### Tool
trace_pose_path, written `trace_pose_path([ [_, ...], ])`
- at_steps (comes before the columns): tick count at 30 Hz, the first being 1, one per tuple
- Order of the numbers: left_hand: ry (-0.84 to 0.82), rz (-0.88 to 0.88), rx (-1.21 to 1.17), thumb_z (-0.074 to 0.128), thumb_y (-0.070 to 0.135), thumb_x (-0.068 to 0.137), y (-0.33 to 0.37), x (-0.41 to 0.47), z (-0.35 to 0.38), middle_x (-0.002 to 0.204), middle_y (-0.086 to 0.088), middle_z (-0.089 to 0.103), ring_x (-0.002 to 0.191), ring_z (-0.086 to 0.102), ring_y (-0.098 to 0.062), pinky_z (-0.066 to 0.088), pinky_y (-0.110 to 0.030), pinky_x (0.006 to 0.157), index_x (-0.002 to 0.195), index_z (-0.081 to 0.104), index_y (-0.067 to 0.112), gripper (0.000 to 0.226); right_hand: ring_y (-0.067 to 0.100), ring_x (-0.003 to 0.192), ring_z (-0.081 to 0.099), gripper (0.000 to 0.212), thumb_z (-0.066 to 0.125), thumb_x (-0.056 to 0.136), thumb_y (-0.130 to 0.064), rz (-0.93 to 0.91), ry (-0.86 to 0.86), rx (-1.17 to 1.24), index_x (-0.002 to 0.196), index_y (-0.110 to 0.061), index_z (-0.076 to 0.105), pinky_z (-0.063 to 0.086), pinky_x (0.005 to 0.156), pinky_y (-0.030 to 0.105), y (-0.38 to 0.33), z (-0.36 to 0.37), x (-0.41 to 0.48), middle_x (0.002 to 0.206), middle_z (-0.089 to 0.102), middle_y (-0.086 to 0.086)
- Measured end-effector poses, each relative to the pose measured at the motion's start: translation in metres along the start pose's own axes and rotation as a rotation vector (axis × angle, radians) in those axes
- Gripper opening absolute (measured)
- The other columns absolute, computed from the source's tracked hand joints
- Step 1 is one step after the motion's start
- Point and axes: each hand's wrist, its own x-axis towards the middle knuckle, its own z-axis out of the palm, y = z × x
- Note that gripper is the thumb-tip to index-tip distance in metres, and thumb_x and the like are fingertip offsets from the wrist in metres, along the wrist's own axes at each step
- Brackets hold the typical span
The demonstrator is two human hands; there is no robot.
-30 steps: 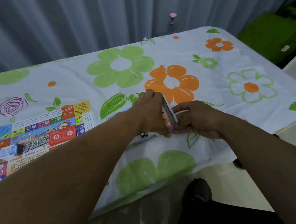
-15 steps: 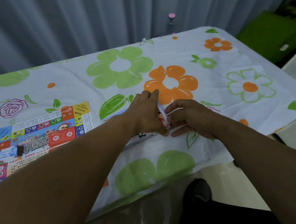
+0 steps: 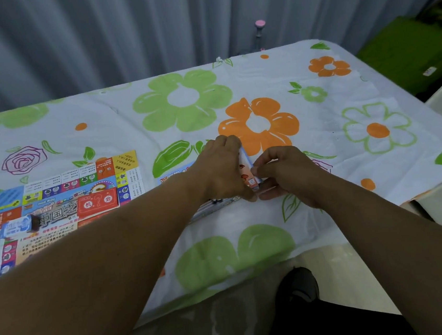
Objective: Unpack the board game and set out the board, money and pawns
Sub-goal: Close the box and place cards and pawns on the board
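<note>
Head view: both hands [image 3: 256, 176] pinch the upright game box [image 3: 248, 170], long axis running away.

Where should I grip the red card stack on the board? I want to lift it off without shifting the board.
Judging by its pose, grip the red card stack across its two long edges, coming straight down from above. It lies flat on the game board, so only its edges offer purchase. Its near long edge sits close to the left forearm, so approach vertically.

Both forearms are bare to the hands, no sleeves; a black shoe [image 3: 297, 286] below.
</note>
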Motion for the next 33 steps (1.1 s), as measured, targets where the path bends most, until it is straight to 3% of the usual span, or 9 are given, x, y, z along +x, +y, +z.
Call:
trace_pose_path([
  [4,-0.039,0.001,0.011,0.093,0.053,0.049,0.001,0.0,-0.001,0.146,-0.009,0.033,0.134,0.03,-0.031,0.033,-0.037,0.11,0.152,0.025,0.018,0.128,0.032,0.072,0.074,0.008,0.067,0.093,-0.012,-0.024,-0.048,-0.019,0.093,-0.004,0.067,0.062,0.067,0.041,0.001,-0.003,-0.002,0.084,0.075,0.017],
  [7,-0.046,-0.001,0.01,0.092,0.054,0.048,0.001,0.001,0.0,0.14,-0.006,0.036,0.13,0.033,-0.027,0.036,-0.035,0.108,0.142,0.042,0.022,0.111,0.03,0.07,0.073,0.011,0.074,0.087,-0.011,-0.057,-0.051,-0.073,0.092,-0.003,0.068,0.062,0.067,0.042,0.001,-0.001,-0.003,0.083,0.075,0.018],
  [9,-0.045,0.0,0.01,0.092,0.054,0.048,0.003,0.001,0.001,0.139,-0.005,0.038,0.13,0.034,-0.026,0.037,-0.035,0.108,0.139,0.043,0.021,0.108,0.031,0.07,0.071,0.011,0.077,0.085,-0.007,-0.073,-0.034,-0.09,0.088,-0.004,0.067,0.062,0.07,0.046,0.002,-0.001,-0.002,0.084,0.073,0.023],
  [13,-0.051,-0.011,0.077,0.083,0.063,0.06,0.007,0.0,0.001,0.163,-0.013,0.015,0.15,0.012,-0.027,0.014,-0.041,0.121,0.156,0.016,0.016,0.126,0.029,0.064,0.069,0.009,0.073,0.086,0.001,-0.058,0.012,-0.058,0.09,0.002,0.065,0.063,0.067,0.043,0.001,0.0,0.0,0.088,0.07,0.031],
  [16,-0.007,-0.139,0.038,0.069,0.069,0.071,0.002,-0.003,0.0,0.165,-0.011,0.006,0.152,0.003,-0.026,0.006,-0.05,0.122,0.157,0.01,0.017,0.117,0.027,0.064,0.065,0.011,0.071,0.088,0.001,-0.043,0.068,-0.094,0.095,0.006,0.065,0.063,0.072,0.046,0.003,0.002,0.004,0.084,0.068,0.029],
  [21,0.119,-0.431,0.004,0.066,0.043,0.077,-0.016,-0.023,-0.01,0.151,-0.014,0.029,0.141,0.025,-0.033,0.026,-0.049,0.115,0.147,0.031,0.012,0.083,0.037,0.072,0.067,0.007,0.07,0.089,-0.005,-0.066,0.142,-0.315,0.088,0.002,0.068,0.061,0.071,0.056,0.011,0.006,0.013,0.085,0.07,0.024],
  [26,0.144,-0.805,-0.31,0.061,0.029,0.086,-0.032,-0.04,-0.015,0.139,-0.018,0.033,0.13,0.034,-0.036,0.035,-0.042,0.107,0.14,0.034,0.003,0.066,0.043,0.076,0.069,0.017,0.07,0.088,-0.015,-0.076,0.203,-0.453,0.082,0.001,0.07,0.059,0.073,0.058,0.013,0.01,0.019,0.08,0.071,0.024],
  [33,0.125,-0.881,-0.578,0.057,0.026,0.08,-0.04,-0.049,-0.017,0.125,-0.021,0.053,0.113,0.055,-0.037,0.048,-0.045,0.1,0.117,0.055,0.005,0.043,0.044,0.068,0.069,0.019,0.069,0.085,-0.005,-0.078,0.195,-0.447,0.067,-0.005,0.07,0.059,0.067,0.06,0.013,0.02,0.027,0.073,0.07,0.024],
])
